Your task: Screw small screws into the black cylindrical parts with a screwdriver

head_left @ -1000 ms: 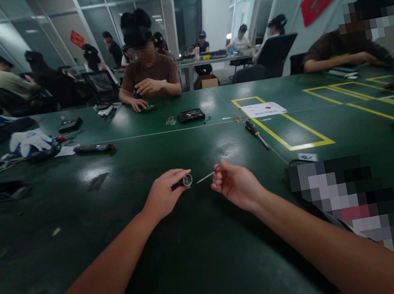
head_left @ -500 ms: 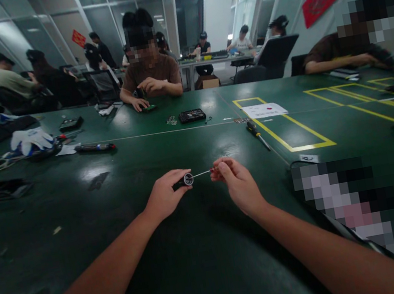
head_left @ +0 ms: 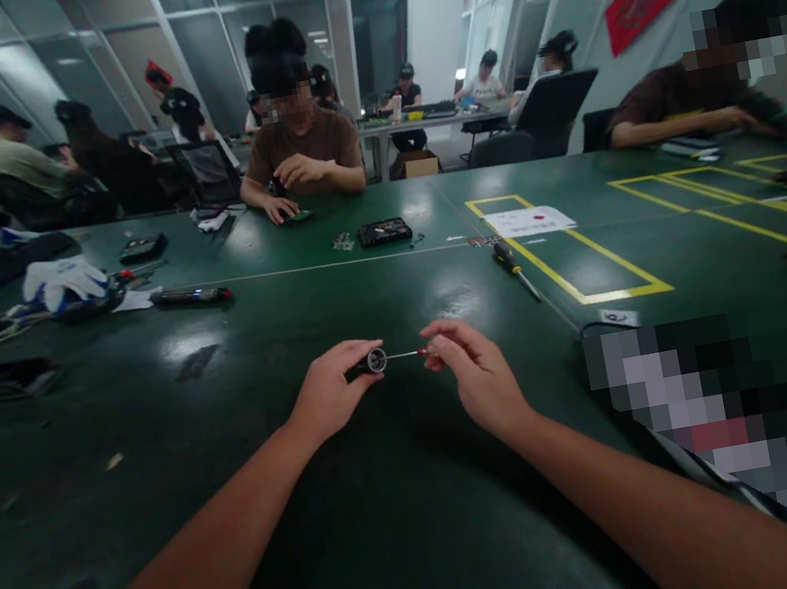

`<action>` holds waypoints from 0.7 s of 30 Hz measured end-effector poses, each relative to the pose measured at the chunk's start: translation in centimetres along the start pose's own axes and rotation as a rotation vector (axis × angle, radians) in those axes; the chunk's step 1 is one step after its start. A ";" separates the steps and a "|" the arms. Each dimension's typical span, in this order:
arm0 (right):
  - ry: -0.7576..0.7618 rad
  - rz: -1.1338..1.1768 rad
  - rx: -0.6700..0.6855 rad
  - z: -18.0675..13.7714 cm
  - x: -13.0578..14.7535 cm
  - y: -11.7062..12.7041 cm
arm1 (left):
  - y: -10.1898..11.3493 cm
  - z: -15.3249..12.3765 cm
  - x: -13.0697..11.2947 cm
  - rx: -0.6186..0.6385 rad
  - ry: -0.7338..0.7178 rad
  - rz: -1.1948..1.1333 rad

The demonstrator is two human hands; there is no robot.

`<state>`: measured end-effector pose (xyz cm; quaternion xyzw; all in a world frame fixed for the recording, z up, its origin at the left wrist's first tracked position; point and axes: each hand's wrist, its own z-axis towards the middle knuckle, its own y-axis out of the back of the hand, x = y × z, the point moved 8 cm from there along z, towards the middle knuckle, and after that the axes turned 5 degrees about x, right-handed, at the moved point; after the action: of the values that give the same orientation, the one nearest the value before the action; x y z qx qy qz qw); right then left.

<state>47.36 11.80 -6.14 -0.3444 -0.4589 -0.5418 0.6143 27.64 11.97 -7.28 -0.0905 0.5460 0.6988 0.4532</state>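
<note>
My left hand (head_left: 326, 390) is closed around a small black cylindrical part (head_left: 373, 361) with a round silvery end facing right. My right hand (head_left: 475, 377) pinches the red handle of a thin screwdriver (head_left: 411, 353). Its metal shaft lies level and its tip meets the round end of the cylinder. Both hands hover just above the dark green table (head_left: 373, 521) near its middle.
A yellow-handled screwdriver (head_left: 511, 266) lies beyond my right hand beside yellow tape lines and a white sheet (head_left: 527, 220). A black tray (head_left: 382, 231), a dark pen-like tool (head_left: 190, 296) and white gloves (head_left: 63, 282) lie farther off. A person sits opposite; others work around.
My right hand has swung the screwdriver from a slant to level and brought its tip to the cylinder's end. My left hand has barely moved.
</note>
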 end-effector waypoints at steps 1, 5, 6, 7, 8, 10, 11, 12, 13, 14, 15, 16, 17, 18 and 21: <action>-0.014 0.039 -0.035 0.0 -0.2 0.3 | 0.0 0.0 0.0 0.002 0.002 0.003; -0.028 0.046 -0.043 0.2 -0.4 0.2 | 0.0 0.0 -0.2 0.022 -0.006 0.028; -0.026 0.023 -0.036 0.2 -0.4 0.0 | 0.0 0.0 -0.2 0.033 -0.010 0.041; -0.023 0.004 -0.037 0.2 -0.4 0.0 | -0.1 0.0 -0.2 0.045 -0.017 0.058; -0.025 -0.008 -0.044 0.2 -0.5 0.0 | -0.2 -0.1 -0.2 0.061 -0.024 0.079; -0.047 0.013 -0.069 0.4 -1.0 0.2 | -0.5 -0.1 -0.2 0.090 -0.042 0.126; -0.083 0.061 -0.077 0.5 -1.4 0.4 | -0.6 -0.1 -0.2 0.100 -0.051 0.144; -0.135 0.129 -0.077 0.7 -2.0 0.5 | -0.6 -0.1 -0.2 0.105 -0.056 0.156; -0.207 0.232 -0.085 0.8 -2.8 0.6 | -0.6 0.0 -0.2 0.103 -0.055 0.159; -0.319 0.350 -0.049 0.7 -3.8 0.3 | -0.5 0.0 -0.2 0.095 -0.051 0.156; -0.403 0.437 -0.031 0.7 -4.4 0.0 | -0.4 0.0 -0.2 0.085 -0.045 0.145; -0.429 0.486 -0.046 0.7 -4.7 0.1 | -0.3 0.1 -0.2 0.073 -0.038 0.131; -0.421 0.506 -0.063 0.7 -4.6 0.3 | -0.2 0.1 -0.2 0.063 -0.032 0.117; -0.387 0.502 -0.093 0.8 -4.5 0.6 | -0.1 0.1 -0.2 0.056 -0.031 0.104; -0.238 0.401 -0.167 0.9 -3.5 1.2 | 0.0 0.1 -0.2 0.040 -0.024 0.084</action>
<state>48.38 14.02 -9.04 -0.5394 -0.4042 -0.4007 0.6205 27.81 11.90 -7.09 -0.0501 0.5576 0.7071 0.4319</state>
